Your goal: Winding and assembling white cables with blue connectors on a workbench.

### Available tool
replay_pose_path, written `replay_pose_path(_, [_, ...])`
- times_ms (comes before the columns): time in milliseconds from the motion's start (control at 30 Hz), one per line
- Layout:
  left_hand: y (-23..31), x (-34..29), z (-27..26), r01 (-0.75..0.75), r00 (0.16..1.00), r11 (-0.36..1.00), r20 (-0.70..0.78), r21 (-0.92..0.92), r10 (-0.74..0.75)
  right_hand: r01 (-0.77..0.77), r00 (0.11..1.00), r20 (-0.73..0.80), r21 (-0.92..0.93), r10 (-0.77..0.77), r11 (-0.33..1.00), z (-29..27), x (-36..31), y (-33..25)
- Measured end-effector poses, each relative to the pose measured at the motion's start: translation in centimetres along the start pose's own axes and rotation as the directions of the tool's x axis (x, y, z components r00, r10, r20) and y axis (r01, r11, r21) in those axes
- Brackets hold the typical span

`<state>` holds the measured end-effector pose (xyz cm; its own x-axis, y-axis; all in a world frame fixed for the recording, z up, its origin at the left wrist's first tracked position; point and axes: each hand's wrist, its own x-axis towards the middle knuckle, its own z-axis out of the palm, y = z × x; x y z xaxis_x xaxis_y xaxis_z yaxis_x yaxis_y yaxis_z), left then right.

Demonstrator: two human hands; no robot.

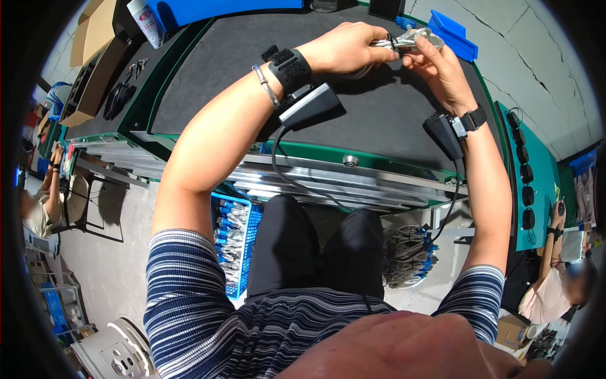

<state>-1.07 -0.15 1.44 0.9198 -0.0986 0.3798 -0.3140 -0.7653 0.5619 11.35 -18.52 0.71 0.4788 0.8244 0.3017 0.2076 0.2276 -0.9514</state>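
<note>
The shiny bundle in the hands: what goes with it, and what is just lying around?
In use: left hand, right hand, both gripping the grey cable bundle above the black mat.

Lying about: white bottle, cardboard box, blue tray, blue crate on the floor.

Two bare hands up at twelve o'clock, left hand [344,47] and right hand [442,66], sharing one clear-bagged grey cable bundle [413,41]; two black wrist-strapped devices [312,104]; one blue plastic crate [233,243] at six; one white spray can [146,22] at eleven
</note>
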Motion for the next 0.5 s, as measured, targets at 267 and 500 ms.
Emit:
replay_pose_path(267, [-0.33, -0.08, 0.19, 0.213, 0.972, 0.947, 0.153, -0.24, -0.18, 0.368, 0.914, -0.032, -0.358, -0.405, 0.858, -0.04, 0.43, 0.61])
replay_pose_path(500, [-0.78, -0.08, 0.69, 0.205, 0.974, 0.924, 0.158, -0.322, -0.161, 0.329, 0.927, -0.03, -0.411, -0.373, 0.85, -0.63, 0.26, 0.3])
